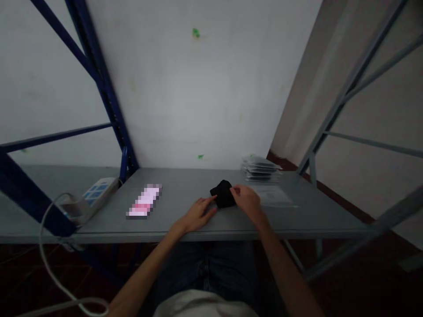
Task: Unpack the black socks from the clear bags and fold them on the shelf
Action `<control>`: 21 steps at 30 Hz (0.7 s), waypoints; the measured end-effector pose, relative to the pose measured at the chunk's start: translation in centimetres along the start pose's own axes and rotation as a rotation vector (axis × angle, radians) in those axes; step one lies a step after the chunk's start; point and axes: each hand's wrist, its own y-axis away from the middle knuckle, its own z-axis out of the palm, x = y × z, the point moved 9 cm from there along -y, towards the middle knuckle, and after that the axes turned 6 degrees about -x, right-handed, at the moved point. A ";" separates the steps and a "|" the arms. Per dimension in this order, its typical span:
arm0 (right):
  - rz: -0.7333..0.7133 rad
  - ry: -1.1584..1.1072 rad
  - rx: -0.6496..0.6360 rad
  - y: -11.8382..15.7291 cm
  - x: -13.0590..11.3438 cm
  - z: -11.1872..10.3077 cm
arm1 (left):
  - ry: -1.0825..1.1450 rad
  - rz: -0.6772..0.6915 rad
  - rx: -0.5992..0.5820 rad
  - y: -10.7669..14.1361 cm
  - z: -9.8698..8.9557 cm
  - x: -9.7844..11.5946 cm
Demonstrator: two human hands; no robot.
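A grey metal shelf [313, 215] carries everything. A power strip [95, 193] lies at its left edge, a blurred pink phone [144, 201] left of middle. A black cloth [224, 193] lies mid-shelf. A stack of packets [261, 169] sits at the back right, with a flat sheet [276, 196] just before it.

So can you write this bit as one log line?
left hand: flat on shelf, fingertips at black cloth | right hand: on cloth | packets: stacked behind

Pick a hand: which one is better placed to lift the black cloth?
Right, probably. The right hand already lies on the black cloth, fingers curled over its edge; the left hand only touches its near side with its fingertips.
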 end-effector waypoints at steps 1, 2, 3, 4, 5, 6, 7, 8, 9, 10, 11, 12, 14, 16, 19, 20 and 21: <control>-0.026 -0.032 0.020 0.1 -0.9 -0.4 | 0.047 -0.014 0.003 0.0 -0.2 -0.1; -0.055 -0.067 0.036 0.2 -1.9 -0.7 | 0.092 -0.038 0.011 -0.1 -0.5 -0.2; -0.084 -0.105 0.043 0.4 -3.1 -0.8 | 0.130 -0.073 0.029 -0.1 -0.9 -0.5; -0.114 -0.145 0.042 0.8 -4.4 -0.7 | 0.155 -0.121 0.063 0.0 -1.5 -1.0; -0.145 -0.186 0.034 1.2 -5.9 -0.4 | 0.164 -0.185 0.117 0.1 -2.3 -1.7; -0.179 -0.226 0.023 1.7 -7.3 0.1 | 0.160 -0.261 0.185 0.4 -3.3 -2.6; -0.219 -0.264 0.012 2.3 -8.8 0.6 | 0.147 -0.341 0.263 0.8 -4.4 -3.6; -0.267 -0.303 -0.001 2.8 -10.2 1.1 | 0.134 -0.414 0.338 1.4 -5.6 -4.6; -0.321 -0.339 -0.017 3.4 -11.4 1.5 | 0.126 -0.476 0.390 1.9 -6.5 -5.6; -0.368 -0.366 -0.030 3.9 -12.4 1.9 | 0.123 -0.521 0.417 2.4 -7.2 -6.5; -0.404 -0.377 -0.037 4.2 -13.0 2.1 | 0.122 -0.548 0.415 2.7 -7.6 -7.2; -0.421 -0.371 -0.035 4.4 -13.2 2.2 | 0.116 -0.563 0.390 2.9 -7.8 -7.8; -0.403 -0.300 -0.023 4.2 -12.4 2.2 | 0.079 -0.544 0.328 2.9 -7.8 -8.0; -0.364 -0.179 -0.048 3.6 -10.7 2.5 | -0.015 -0.456 0.297 2.6 -7.6 -6.9; -0.297 -0.018 -0.128 2.7 -7.5 3.8 | -0.210 -0.281 0.263 1.6 -6.4 -3.5; -0.274 0.011 -0.139 2.6 -6.5 4.2 | -0.268 -0.240 0.238 1.2 -5.6 -2.5; -0.252 0.028 -0.140 2.6 -5.6 4.5 | -0.315 -0.211 0.211 0.9 -4.8 -1.5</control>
